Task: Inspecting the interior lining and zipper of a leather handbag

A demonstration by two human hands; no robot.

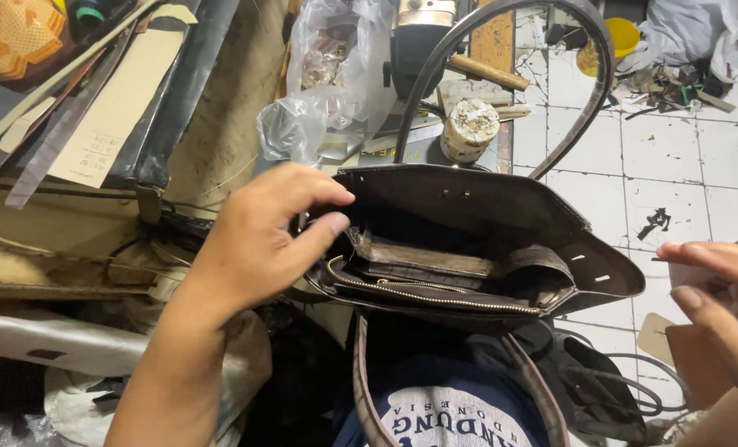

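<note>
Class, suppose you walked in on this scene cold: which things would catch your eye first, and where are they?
First, the dark brown handbag in the centre, mouth open, a gold zipper inside. The left hand grips its left rim; the right hand holds a tan piece at the right edge. Behind, a crumpled clear plastic bag sits at top centre.

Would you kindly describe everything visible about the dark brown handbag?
The dark brown handbag looks like leather and sits open-mouthed on the person's lap, upright. Inside runs a brass-coloured zipper along a pocket. One handle arches above, another hangs below. The left hand grips its near-left rim; the right hand is apart.
</note>
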